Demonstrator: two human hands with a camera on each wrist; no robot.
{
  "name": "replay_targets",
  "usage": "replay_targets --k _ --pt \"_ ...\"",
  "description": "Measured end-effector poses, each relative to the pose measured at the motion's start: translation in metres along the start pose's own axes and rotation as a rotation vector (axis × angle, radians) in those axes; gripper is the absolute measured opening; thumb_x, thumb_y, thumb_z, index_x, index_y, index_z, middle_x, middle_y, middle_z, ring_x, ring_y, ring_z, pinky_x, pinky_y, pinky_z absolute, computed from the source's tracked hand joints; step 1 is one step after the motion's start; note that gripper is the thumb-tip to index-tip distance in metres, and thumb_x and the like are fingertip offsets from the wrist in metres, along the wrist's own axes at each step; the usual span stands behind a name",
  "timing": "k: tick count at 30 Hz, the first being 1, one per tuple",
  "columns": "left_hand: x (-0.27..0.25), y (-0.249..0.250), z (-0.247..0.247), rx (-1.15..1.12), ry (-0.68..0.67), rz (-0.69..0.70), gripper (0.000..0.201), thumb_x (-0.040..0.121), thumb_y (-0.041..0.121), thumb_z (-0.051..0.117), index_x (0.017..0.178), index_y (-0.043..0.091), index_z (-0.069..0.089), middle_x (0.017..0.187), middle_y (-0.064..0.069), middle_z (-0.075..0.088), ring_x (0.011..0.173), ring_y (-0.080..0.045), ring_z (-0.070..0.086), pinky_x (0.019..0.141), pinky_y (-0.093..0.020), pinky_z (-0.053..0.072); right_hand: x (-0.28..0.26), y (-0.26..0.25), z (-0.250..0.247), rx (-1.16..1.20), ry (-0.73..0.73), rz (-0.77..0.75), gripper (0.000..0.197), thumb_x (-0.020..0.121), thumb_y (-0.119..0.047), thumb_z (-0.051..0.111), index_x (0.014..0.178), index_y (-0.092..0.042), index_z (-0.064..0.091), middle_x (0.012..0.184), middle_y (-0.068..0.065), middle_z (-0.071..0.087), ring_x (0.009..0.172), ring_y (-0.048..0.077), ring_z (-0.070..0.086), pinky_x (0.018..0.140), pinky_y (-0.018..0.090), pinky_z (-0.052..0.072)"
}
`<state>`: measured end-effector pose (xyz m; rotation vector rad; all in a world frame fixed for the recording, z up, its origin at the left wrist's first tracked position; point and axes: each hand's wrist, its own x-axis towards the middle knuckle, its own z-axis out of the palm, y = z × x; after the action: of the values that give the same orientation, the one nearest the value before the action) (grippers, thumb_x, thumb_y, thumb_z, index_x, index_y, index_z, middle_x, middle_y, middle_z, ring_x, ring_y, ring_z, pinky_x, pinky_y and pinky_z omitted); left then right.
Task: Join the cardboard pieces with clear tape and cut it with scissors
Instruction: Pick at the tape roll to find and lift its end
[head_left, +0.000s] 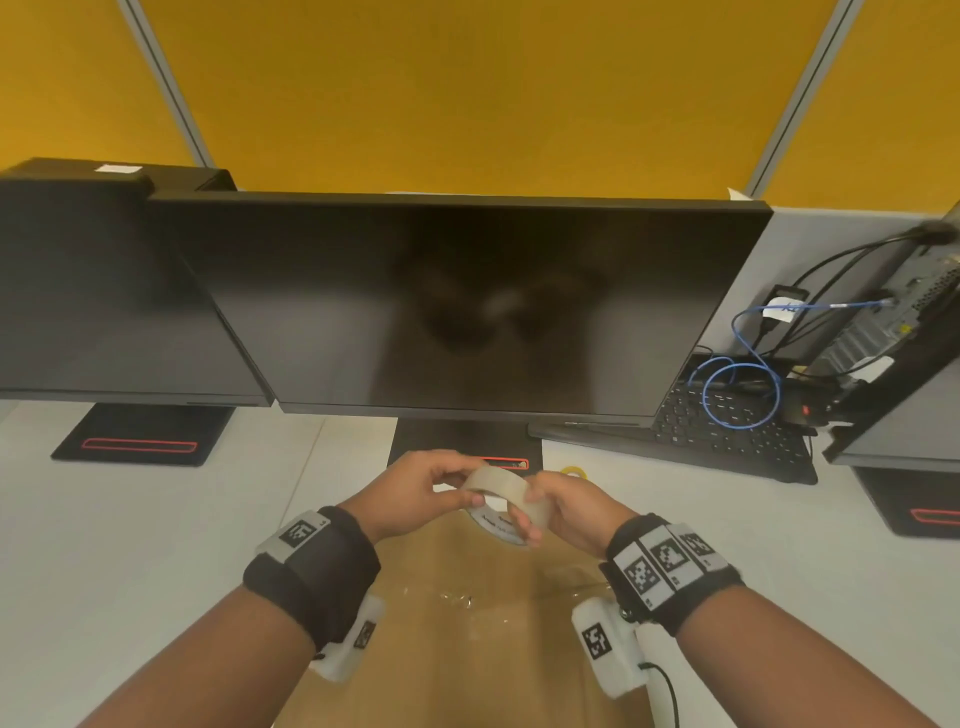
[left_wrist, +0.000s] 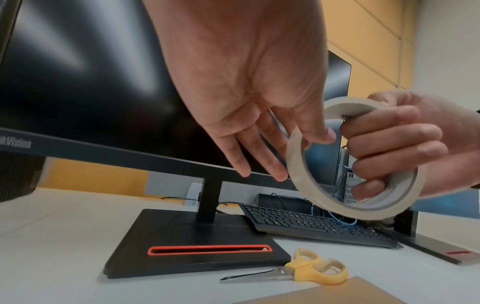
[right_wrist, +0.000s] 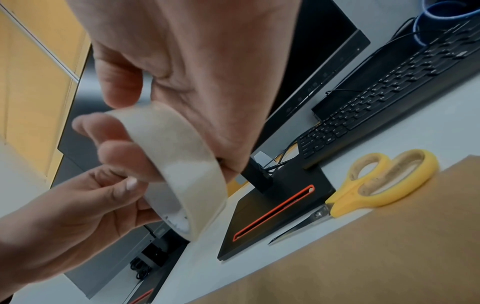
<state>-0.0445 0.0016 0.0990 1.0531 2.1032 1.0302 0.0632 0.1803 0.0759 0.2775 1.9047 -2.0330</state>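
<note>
**Tape roll held over cardboard, hunting for the free end**

Head view: tape roll (head_left: 501, 493) held in the air between both hands, above the far edge of the cardboard (head_left: 462, 639) lying flat on the white desk (head_left: 130, 545). Left hand (head_left: 415, 491) pinching the roll's near rim with thumb and fingertips. Right hand (head_left: 563, 506) curled round the roll from the other side. Crinkled glossy patch of clear tape already visible on the cardboard. Seam between pieces not clearly readable.

Left wrist view: right-hand fingers (left_wrist: 394, 152) threaded through the core, wrapped tight on the ring. Left thumb on the rim; remaining left fingers (left_wrist: 246, 152) straight, loosely spread, touching nothing. Scissors (left_wrist: 306, 267) flat on the desk, blades together, just beside the cardboard corner and the black monitor base (left_wrist: 192, 240).

Right wrist view: roll a broad, matte, translucent band on a white printed core; scissor handles yellow moulded plastic, blades thin steel.

Judgement: step in hand is locating and lifting the tape end. Best done by rotating the roll slowly against a fingernail, peeling squarely to avoid splitting, then drawing the strip low over the joint.
</note>
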Motion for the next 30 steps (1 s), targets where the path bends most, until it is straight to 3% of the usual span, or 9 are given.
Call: replay_targets --k 3,5,9,11,15,18,21,27,30 --pt "-0.001 0.004 -0.001 0.065 -0.006 0.034 0.026 0.085 0.027 0.068 0.109 0.037 0.067 0.099 0.016 0.063 0.095 0.002 0.058 0.083 -0.011 0.047 0.003 0.0 -0.002 -0.132 0.125 0.092 0.036 0.059 -0.052 0.053 0.067 -0.017 0.059 0.049 -0.004 0.062 0.077 0.026 0.055 0.098 0.05 0.047" --pt "-0.002 0.01 -0.002 0.169 -0.032 0.076 0.025 0.085 0.03 0.068 0.109 0.035 0.068 0.1 0.015 0.062 0.094 0.0 0.057 0.084 -0.015 0.046 0.003 -0.008 0.004 -0.243 0.144 0.118 0.031 0.052 -0.053 0.051 0.06 -0.024 0.06 0.048 -0.006 0.061 0.081 0.024 0.053 0.095 0.044 0.045" --pt "-0.003 0.02 0.0 0.345 -0.028 0.134 0.024 0.085 0.037 0.065 0.11 0.037 0.067 0.1 0.016 0.059 0.094 -0.002 0.054 0.084 -0.022 0.047 0.0 -0.018 0.012 -0.246 0.177 0.149 0.023 0.058 -0.038 0.046 0.059 -0.018 0.056 0.036 -0.01 0.054 0.075 0.02 0.05 0.092 0.04 0.044" --pt "-0.003 0.022 0.002 0.316 0.006 0.131 0.027 0.084 0.037 0.066 0.111 0.039 0.065 0.099 0.022 0.057 0.095 0.001 0.052 0.084 -0.017 0.047 -0.001 -0.013 0.012 -0.156 0.21 0.111 0.021 0.054 -0.039 0.053 0.058 -0.02 0.06 0.038 -0.01 0.055 0.075 0.023 0.05 0.087 0.041 0.043" --pt "-0.005 0.019 0.004 0.18 0.046 0.089 0.025 0.082 0.034 0.07 0.106 0.038 0.064 0.096 0.028 0.055 0.096 0.005 0.052 0.079 -0.009 0.046 -0.002 0.002 0.005 0.011 0.144 0.051 0.034 0.054 -0.044 0.056 0.068 -0.013 0.057 0.045 -0.005 0.058 0.074 0.028 0.051 0.097 0.053 0.041" --pt "-0.006 0.014 0.004 0.112 0.06 0.084 0.022 0.081 0.032 0.071 0.102 0.037 0.066 0.095 0.022 0.061 0.097 0.007 0.053 0.08 -0.009 0.047 -0.005 0.003 0.008 0.133 0.006 -0.026 0.024 0.068 -0.033 0.047 0.055 -0.017 0.059 0.047 0.0 0.052 0.06 0.023 0.044 0.089 0.041 0.04" --pt "-0.008 0.012 0.004 0.08 0.07 0.098 0.021 0.08 0.03 0.073 0.096 0.041 0.066 0.1 0.022 0.06 0.098 0.004 0.053 0.079 -0.006 0.046 -0.008 0.004 0.01 0.178 -0.025 -0.013 0.027 0.074 -0.025 0.04 0.058 -0.015 0.059 0.048 0.001 0.051 0.054 0.021 0.044 0.08 0.034 0.042" --pt "-0.012 0.01 0.009 0.196 0.092 0.078 0.017 0.074 0.043 0.075 0.088 0.037 0.067 0.106 0.028 0.054 0.095 0.003 0.052 0.081 -0.02 0.05 -0.009 0.0 0.008 -0.121 0.158 0.049 0.033 0.072 -0.043 0.044 0.047 -0.025 0.057 0.046 -0.009 0.053 0.066 0.016 0.048 0.081 0.035 0.043" --pt "-0.012 0.003 0.016 0.236 0.158 0.02 0.026 0.07 0.053 0.073 0.085 0.035 0.061 0.103 0.031 0.052 0.092 0.004 0.049 0.076 -0.026 0.052 -0.006 -0.004 0.006 -0.146 0.363 -0.014 0.014 0.077 -0.035 0.053 0.069 -0.025 0.059 0.079 -0.005 0.058 0.083 0.016 0.052 0.071 0.026 0.039"
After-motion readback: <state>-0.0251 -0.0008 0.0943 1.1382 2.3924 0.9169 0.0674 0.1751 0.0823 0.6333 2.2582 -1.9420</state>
